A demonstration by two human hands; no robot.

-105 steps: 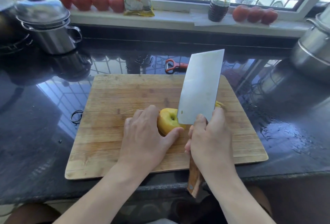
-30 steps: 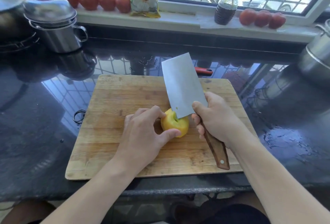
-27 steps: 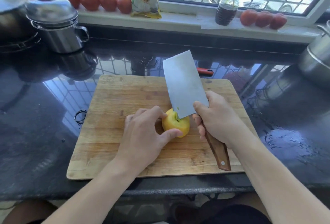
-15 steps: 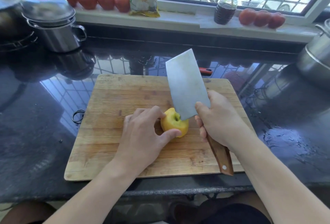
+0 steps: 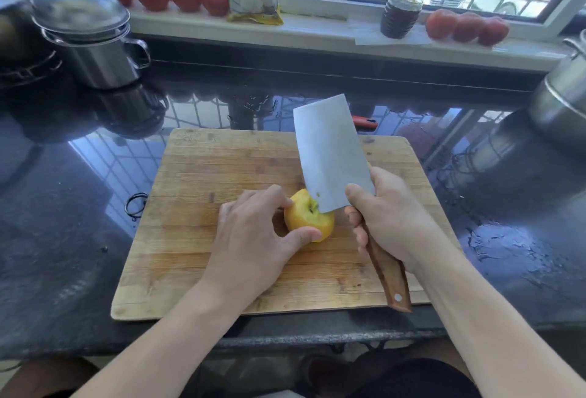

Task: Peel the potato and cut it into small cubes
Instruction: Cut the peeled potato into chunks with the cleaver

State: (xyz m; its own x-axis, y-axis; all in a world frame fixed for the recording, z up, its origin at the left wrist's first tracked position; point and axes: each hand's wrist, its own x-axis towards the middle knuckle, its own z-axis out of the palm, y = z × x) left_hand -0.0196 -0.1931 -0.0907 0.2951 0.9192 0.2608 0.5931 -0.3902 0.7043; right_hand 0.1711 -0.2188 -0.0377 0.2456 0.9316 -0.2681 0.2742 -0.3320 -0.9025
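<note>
Head view: the peeled yellow potato point(image 5: 309, 218) sits near the middle of the cutting board point(image 5: 222, 175) on the counter point(image 5: 63, 239). The left hand point(image 5: 253, 239) curls round its left side, thumb across the front. The right hand's point(image 5: 390, 220) grip is wrapped tight on the cleaver point(image 5: 329, 153). Over the last half-second the blade has barely shifted, its lower corner bedded in the potato's top. Peeling looks finished; judging by that, the cut is only now starting.
</note>
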